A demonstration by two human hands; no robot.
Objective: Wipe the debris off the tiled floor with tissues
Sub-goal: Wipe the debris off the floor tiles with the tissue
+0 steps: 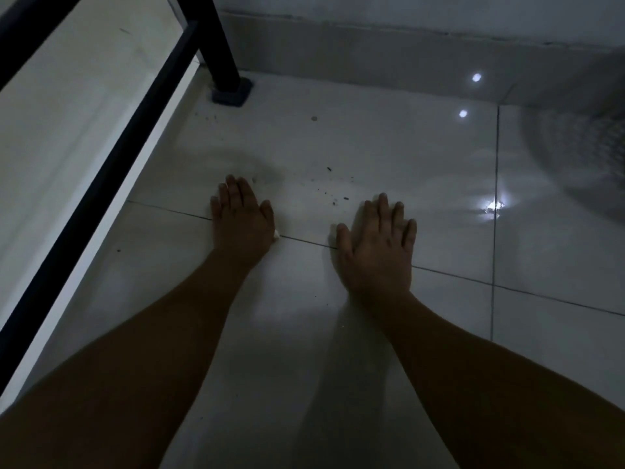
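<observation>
Near the left hand (241,221), tiny dark debris (345,198) dots the white floor (372,137).

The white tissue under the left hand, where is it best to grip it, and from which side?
Only a small corner of the tissue shows, at the thumb-side edge of the left hand, which lies flat over it. Probably pinch that corner from the right, low along the floor, with the right hand; the rest is hidden.

Black frame leg (216,45) on a square foot (232,93); grey skirting (372,52) behind
</observation>
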